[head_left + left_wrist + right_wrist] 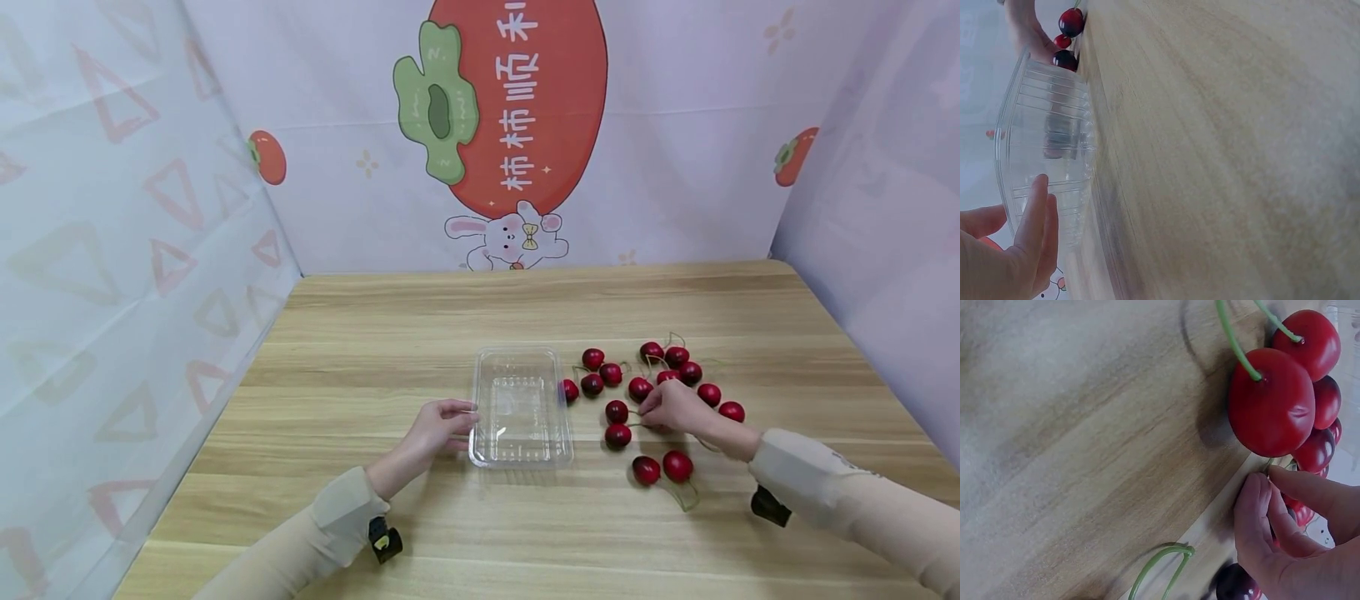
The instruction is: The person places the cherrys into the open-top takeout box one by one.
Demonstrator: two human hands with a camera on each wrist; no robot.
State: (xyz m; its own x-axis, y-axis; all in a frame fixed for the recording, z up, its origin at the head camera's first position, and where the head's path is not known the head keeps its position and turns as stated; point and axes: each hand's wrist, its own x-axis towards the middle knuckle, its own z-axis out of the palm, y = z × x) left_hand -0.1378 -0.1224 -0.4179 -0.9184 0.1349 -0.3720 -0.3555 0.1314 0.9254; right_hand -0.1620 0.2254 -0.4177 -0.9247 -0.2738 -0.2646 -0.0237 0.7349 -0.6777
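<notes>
A clear plastic box (481, 451) stands upright on the wooden table, with no lid on it. My left hand (441, 427) holds its left side, the thumb at the rim and the fingers (1036, 215) against the outer wall. Dark red cherries (677, 466) with green stems lie to the right of the box. Among them, my right hand (670, 407) pinches a thin cherry stem (1266, 466) between thumb and fingertips. Two cherries (617, 435) lie just left of these fingertips. Which cherry the pinched stem belongs to is partly hidden by the hand.
Several more cherries (689, 372) lie behind and beside the right hand, and one cherry (570, 391) is close against the box's right side. The table (360, 333) meets a printed cloth backdrop (675, 192) at the back.
</notes>
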